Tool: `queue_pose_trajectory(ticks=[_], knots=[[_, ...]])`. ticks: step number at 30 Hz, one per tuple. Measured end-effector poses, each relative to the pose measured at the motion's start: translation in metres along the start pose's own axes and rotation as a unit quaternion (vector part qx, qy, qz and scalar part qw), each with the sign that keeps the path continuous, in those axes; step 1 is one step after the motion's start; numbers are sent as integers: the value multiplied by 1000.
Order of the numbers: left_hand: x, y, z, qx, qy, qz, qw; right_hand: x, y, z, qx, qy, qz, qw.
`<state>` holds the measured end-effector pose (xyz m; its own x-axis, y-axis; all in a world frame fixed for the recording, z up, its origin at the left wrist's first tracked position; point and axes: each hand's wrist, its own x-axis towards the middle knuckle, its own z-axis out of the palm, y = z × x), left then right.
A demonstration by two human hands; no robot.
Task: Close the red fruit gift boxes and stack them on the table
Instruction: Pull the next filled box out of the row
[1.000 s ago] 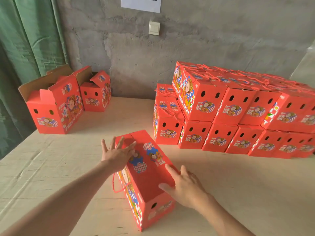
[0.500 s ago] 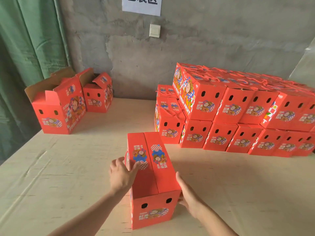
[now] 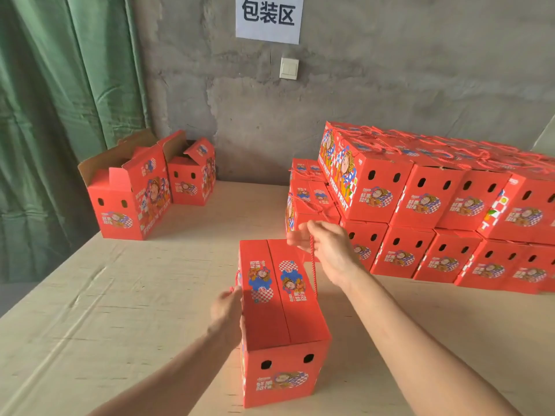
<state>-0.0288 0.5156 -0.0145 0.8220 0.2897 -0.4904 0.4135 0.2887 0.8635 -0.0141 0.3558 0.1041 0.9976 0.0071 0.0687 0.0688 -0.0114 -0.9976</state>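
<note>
A closed red fruit gift box (image 3: 282,319) stands upright on the table (image 3: 105,310) in front of me, its two top flaps shut. My right hand (image 3: 327,247) is raised above the box's far right corner and pinches its red rope handle (image 3: 313,265), which hangs down to the box. My left hand (image 3: 226,310) is against the box's left side by the other rope handle; whether it grips that rope is hidden. A two-layer stack of closed red boxes (image 3: 420,205) fills the right back of the table.
Two open red boxes (image 3: 129,199) (image 3: 192,178) with raised flaps stand at the back left. A grey concrete wall with a paper sign (image 3: 268,18) and a light switch (image 3: 289,68) is behind. A green curtain (image 3: 54,100) hangs left.
The box was set upright and squared toward me. My right hand left the box's right side and rose, pulling the rope handle up. My left hand slid from the top to the left side.
</note>
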Motion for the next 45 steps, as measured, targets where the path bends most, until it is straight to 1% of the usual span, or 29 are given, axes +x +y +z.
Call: queue_pose_trajectory(ticks=[1, 2, 3, 5, 6, 8, 10, 11, 12, 13, 14, 15, 16, 17, 19, 20, 21, 24, 26, 30, 34, 37, 40, 43, 45], knots=[[-1, 10, 1, 30, 3, 86, 996, 0, -7, 1, -18, -7, -9, 1000], [-2, 23, 1, 72, -8, 182, 981, -1, -10, 2, -36, -15, -9, 999], [-6, 38, 2, 117, -33, 273, 954, -3, -11, 3, -50, -26, -1, 998], [-14, 67, 5, 202, -84, 420, 881, -6, -8, 6, -65, -55, 22, 996], [-18, 80, 7, 237, -103, 463, 848, -6, -6, 9, -65, -68, 35, 995], [-23, 96, 12, 306, -129, 501, 799, -6, -3, 19, -56, -94, 65, 992], [-23, 99, 13, 352, -129, 522, 766, -6, -1, 30, -43, -133, 92, 986], [-22, 98, 10, 361, -116, 531, 758, -6, 0, 35, -37, -151, 102, 983], [-20, 96, 6, 358, -94, 533, 761, -6, 0, 37, -30, -154, 110, 982], [-16, 92, 1, 348, -68, 527, 772, -4, 0, 39, -13, -137, 119, 983], [-11, 85, -4, 343, -49, 510, 787, -2, -2, 38, 13, -103, 128, 986], [-6, 76, -10, 351, -45, 484, 800, 2, -5, 36, 40, -67, 130, 988], [-1, 63, -15, 372, -56, 457, 806, 7, -9, 34, 52, -35, 124, 990], [2, 48, -20, 398, -80, 438, 802, 10, -14, 33, 48, -10, 112, 992], [0, 24, -28, 439, -126, 435, 776, 16, -26, 33, 32, 18, 80, 996], [-3, 19, -31, 435, -131, 447, 770, 18, -34, 33, 29, 23, 61, 997], [-6, 19, -31, 414, -128, 463, 773, 20, -44, 33, 26, 23, 37, 999], [-19, 42, -24, 346, -101, 506, 784, 26, -80, 34, 10, 4, -41, 999], [-25, 57, -18, 320, -88, 529, 781, 27, -101, 35, -11, -8, -81, 997], [-31, 61, -9, 305, -99, 550, 771, 24, -113, 30, -33, 6, -112, 993], [-29, 58, 0, 276, -102, 550, 781, 24, -110, 23, -1, 29, -136, 990], [-15, 54, 2, 305, -101, 522, 790, 30, -96, 23, -12, 34, -121, 992], [2, 43, 3, 367, -119, 466, 796, 36, -65, 20, -51, 36, -72, 995], [18, 25, 4, 462, -157, 409, 771, 37, -28, 15, -60, 30, -19, 998], [23, 11, 5, 489, -190, 374, 765, 36, -8, 11, -68, 26, -6, 997]])
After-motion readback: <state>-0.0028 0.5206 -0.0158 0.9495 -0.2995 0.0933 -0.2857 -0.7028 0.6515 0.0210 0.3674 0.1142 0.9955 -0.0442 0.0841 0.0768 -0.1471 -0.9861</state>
